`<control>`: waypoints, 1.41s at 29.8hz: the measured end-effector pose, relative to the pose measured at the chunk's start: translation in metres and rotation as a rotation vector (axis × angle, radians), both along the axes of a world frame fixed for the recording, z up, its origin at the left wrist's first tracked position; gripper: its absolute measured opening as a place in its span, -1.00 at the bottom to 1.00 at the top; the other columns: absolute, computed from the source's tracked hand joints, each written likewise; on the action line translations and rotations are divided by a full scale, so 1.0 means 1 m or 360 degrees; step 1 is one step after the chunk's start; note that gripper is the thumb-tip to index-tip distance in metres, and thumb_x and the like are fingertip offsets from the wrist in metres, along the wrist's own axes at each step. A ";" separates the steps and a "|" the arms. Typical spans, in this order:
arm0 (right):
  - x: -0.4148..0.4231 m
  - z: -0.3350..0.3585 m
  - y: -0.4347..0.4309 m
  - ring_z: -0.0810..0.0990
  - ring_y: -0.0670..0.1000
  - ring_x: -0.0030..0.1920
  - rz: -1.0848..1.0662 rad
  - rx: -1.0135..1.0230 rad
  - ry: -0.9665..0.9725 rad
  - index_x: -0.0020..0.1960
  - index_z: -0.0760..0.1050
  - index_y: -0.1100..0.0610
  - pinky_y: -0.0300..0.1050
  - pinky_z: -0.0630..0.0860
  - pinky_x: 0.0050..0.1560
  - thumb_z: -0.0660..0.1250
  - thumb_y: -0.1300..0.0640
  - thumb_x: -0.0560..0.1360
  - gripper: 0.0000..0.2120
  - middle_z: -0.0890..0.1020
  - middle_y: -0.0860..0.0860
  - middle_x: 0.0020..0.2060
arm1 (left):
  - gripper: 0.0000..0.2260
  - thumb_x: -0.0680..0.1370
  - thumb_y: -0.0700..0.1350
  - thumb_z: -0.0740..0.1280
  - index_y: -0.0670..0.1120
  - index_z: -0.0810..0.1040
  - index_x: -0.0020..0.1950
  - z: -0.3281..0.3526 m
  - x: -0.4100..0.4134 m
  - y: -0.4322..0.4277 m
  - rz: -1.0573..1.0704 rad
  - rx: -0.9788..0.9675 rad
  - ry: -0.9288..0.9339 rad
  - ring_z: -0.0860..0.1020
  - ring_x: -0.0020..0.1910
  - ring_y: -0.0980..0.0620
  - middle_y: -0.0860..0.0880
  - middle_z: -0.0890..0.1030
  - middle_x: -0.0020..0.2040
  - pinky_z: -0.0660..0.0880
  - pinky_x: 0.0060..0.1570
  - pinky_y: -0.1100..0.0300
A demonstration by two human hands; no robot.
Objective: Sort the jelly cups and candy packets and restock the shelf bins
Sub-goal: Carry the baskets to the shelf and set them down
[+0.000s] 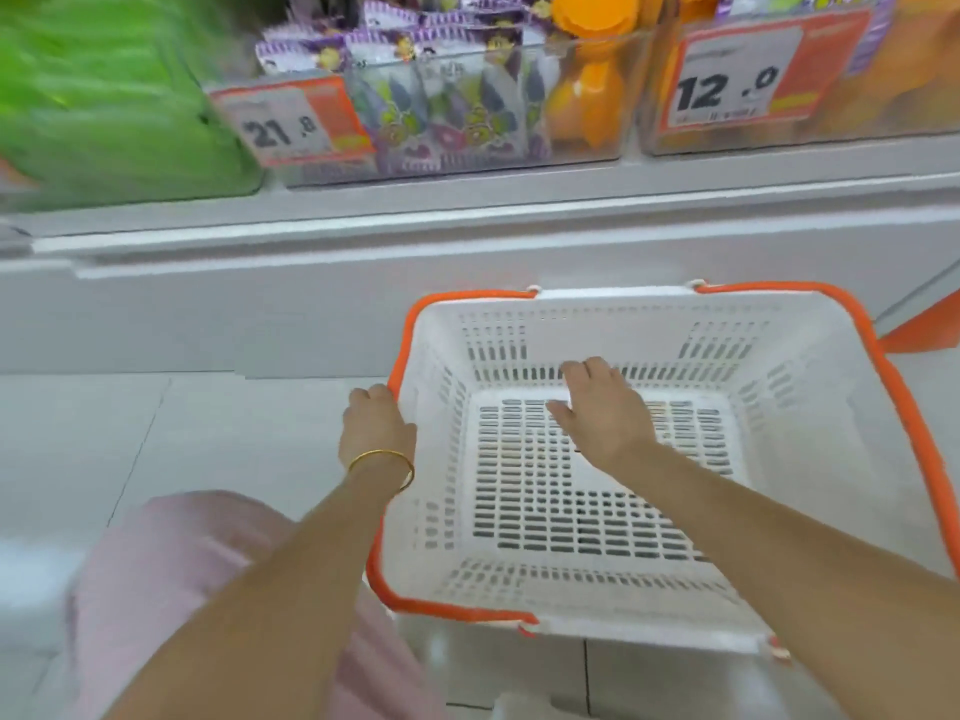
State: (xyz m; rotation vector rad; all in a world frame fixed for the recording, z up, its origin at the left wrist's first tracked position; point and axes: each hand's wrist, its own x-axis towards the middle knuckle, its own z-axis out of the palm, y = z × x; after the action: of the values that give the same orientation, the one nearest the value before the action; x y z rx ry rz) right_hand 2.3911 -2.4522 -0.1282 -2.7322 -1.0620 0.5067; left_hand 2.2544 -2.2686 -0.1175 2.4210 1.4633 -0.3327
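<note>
A white slotted basket (pixel 810 407) with an orange rim stands on the floor below the shelf; nothing shows inside it. My left hand (pixel 376 426) grips the orange rim at the basket's left far corner, a gold bangle on the wrist. My right hand (pixel 602 413) reaches into the basket with fingers bent down toward the far wall, and I see nothing in it. On the shelf above, a clear bin holds purple candy packets (pixel 457 111). Orange jelly pieces (pixel 587 90) sit at that bin's right end.
A clear bin (pixel 779 132) with a 12.0 price tag stands at the right, and green packs (pixel 104 106) fill the shelf at left. The grey shelf base (pixel 311 283) runs behind the basket. White floor tiles (pixel 130 433) lie left; my pink-clad knee (pixel 182 563) is near.
</note>
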 end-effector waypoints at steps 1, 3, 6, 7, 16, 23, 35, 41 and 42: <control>0.001 -0.002 0.001 0.38 0.12 0.24 0.0039 0.0007 -0.0024 0.40 0.24 0.11 -0.01 0.50 0.08 0.12 -0.05 0.61 -0.58 0.37 0.11 0.26 | -0.65 0.51 -0.14 0.33 -0.21 0.36 0.24 -0.002 0.002 -0.001 0.0006 0.0040 -0.0064 0.41 0.20 -0.19 -0.18 0.38 0.20 0.44 0.02 -0.02; -0.012 0.002 -0.006 0.37 0.13 0.25 0.0028 -0.0006 0.0047 0.40 0.23 0.13 0.02 0.50 0.08 0.12 -0.05 0.61 -0.57 0.36 0.11 0.27 | -0.64 0.52 -0.09 0.36 -0.20 0.38 0.23 0.003 -0.003 -0.005 0.0000 0.0066 -0.0013 0.40 0.22 -0.16 -0.17 0.39 0.20 0.44 0.03 0.01; -0.027 0.010 -0.020 0.37 0.13 0.25 0.0064 -0.0060 0.0122 0.40 0.22 0.12 0.00 0.49 0.07 0.12 -0.07 0.61 -0.57 0.34 0.10 0.27 | -0.69 0.51 -0.10 0.36 -0.18 0.42 0.18 0.009 -0.010 -0.005 -0.0016 0.0037 0.0051 0.45 0.16 -0.13 -0.15 0.42 0.16 0.45 -0.02 0.08; -0.029 0.013 -0.021 0.37 0.12 0.25 0.0093 -0.0076 0.0111 0.41 0.21 0.11 -0.01 0.49 0.07 0.11 -0.07 0.61 -0.56 0.33 0.09 0.28 | -0.74 0.51 -0.13 0.35 -0.18 0.44 0.16 0.009 -0.010 -0.004 -0.0011 0.0039 0.0033 0.47 0.12 -0.12 -0.14 0.43 0.14 0.44 -0.08 0.10; -0.047 0.029 -0.024 0.37 0.12 0.24 0.0138 -0.0105 0.0126 0.43 0.18 0.10 -0.02 0.47 0.08 0.11 -0.07 0.61 -0.55 0.32 0.10 0.29 | -0.91 0.55 -0.19 0.20 -0.11 0.37 0.04 0.025 -0.006 0.000 -0.0040 0.0102 -0.0168 0.46 -0.23 -0.08 -0.02 0.44 -0.22 0.37 -0.24 0.13; -0.046 0.037 -0.042 0.36 0.12 0.28 0.0146 -0.0116 0.0158 0.48 0.13 0.07 0.01 0.46 0.17 0.13 -0.13 0.60 -0.47 0.30 0.10 0.34 | -0.90 0.56 -0.19 0.17 -0.15 0.33 0.07 0.034 -0.021 -0.013 -0.0061 -0.0065 -0.0586 0.54 -0.16 -0.15 -0.12 0.55 -0.06 0.50 -0.14 0.04; -0.048 0.047 -0.052 0.38 0.13 0.25 0.0085 -0.0032 0.0125 0.47 0.14 0.06 0.03 0.44 0.17 0.11 -0.10 0.61 -0.50 0.31 0.10 0.32 | -0.86 0.59 -0.16 0.21 -0.12 0.31 0.11 0.061 -0.015 -0.019 -0.0054 -0.0351 -0.0789 0.56 -0.13 -0.10 -0.10 0.53 -0.01 0.51 -0.16 0.07; -0.044 0.053 -0.056 0.36 0.15 0.28 0.0050 0.0014 0.0053 0.48 0.13 0.06 0.04 0.44 0.16 0.11 -0.11 0.60 -0.48 0.30 0.09 0.34 | -0.84 0.56 -0.25 0.25 -0.13 0.33 0.10 0.071 -0.011 -0.028 0.0205 -0.0696 -0.1114 0.53 -0.23 0.01 -0.11 0.54 -0.01 0.43 -0.43 0.28; -0.043 0.053 -0.057 0.36 0.15 0.28 0.0041 0.0031 0.0040 0.49 0.13 0.05 0.05 0.44 0.17 0.11 -0.11 0.60 -0.48 0.31 0.09 0.34 | -0.83 0.54 -0.26 0.27 -0.14 0.35 0.10 0.074 -0.010 -0.027 0.0239 -0.0732 -0.1149 0.55 -0.22 -0.03 -0.14 0.55 -0.01 0.47 -0.41 0.24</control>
State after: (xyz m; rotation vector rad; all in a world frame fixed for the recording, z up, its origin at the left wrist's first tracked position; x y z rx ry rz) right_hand 2.3481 -2.5095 -0.0750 -2.6915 -1.0915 0.5300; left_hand 2.2441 -2.2957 -0.0439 1.7693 1.0743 0.2091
